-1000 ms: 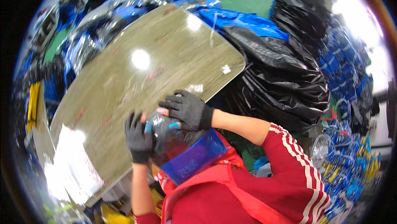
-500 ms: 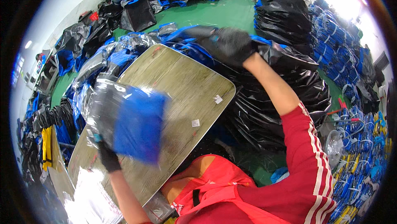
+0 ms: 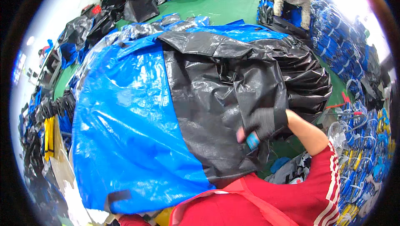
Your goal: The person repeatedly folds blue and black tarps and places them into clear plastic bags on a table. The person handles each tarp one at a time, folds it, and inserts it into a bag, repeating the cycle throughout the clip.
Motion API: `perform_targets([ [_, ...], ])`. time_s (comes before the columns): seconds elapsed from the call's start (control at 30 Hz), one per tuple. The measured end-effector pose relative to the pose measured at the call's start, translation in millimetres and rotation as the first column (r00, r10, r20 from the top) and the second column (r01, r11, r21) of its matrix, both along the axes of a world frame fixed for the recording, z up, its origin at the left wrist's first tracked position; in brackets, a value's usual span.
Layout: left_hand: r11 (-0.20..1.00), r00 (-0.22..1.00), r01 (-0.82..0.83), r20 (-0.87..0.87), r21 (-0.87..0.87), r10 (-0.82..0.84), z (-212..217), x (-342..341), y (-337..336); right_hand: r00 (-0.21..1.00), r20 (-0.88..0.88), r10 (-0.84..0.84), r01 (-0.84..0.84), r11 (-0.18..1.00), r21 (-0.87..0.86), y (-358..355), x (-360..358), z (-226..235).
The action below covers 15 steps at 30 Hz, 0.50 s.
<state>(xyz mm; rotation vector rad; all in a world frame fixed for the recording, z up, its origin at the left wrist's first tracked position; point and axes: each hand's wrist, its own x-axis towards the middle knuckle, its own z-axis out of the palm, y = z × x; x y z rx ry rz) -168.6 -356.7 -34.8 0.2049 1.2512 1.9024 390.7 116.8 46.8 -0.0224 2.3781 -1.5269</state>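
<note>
A large glossy plastic sheet, with a blue half (image 3: 129, 113) on the left and a black half (image 3: 204, 101) on the right, spreads in front of me. My right hand (image 3: 261, 122), in a dark ribbed glove, is over the lower right of the black half. Its fingertips, one bare and one blue, point down and left, somewhat apart, with nothing visible between them. Of my left arm only a red sleeve (image 3: 133, 220) shows at the sheet's lower left edge. The left hand's fingers are hidden; a dark patch on the blue near there cannot be told as glove or sheet.
Folded black sheets (image 3: 308, 84) lie in a thick pile at the right. A person (image 3: 287, 1) bends over another stack at the far right. Bundled blue sheets (image 3: 337, 38) and blue and yellow bundles (image 3: 358, 159) line the right side. White papers (image 3: 79, 201) sit at lower left.
The blurred blue and black bundle has become a wide spread sheet, covering the wooden tabletop. My right hand has come down and nearer. My left hand has dropped to the lower edge.
</note>
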Motion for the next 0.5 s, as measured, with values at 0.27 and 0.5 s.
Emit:
perform_targets([
  [0.27, 0.843, 0.881, -0.101, -0.441, -0.528, -0.17, 50.2, 103.4, -57.5, 0.698, -0.23, -0.678, 0.47, 0.191, 0.861, 190.8, -132.2, -38.7],
  [0.5, 0.312, 0.582, -0.67, -0.738, -0.673, -0.342, -36.2, 193.4, -154.2, 0.796, -0.429, -0.427, 0.555, 0.232, 0.799, 238.3, -173.6, -92.9],
])
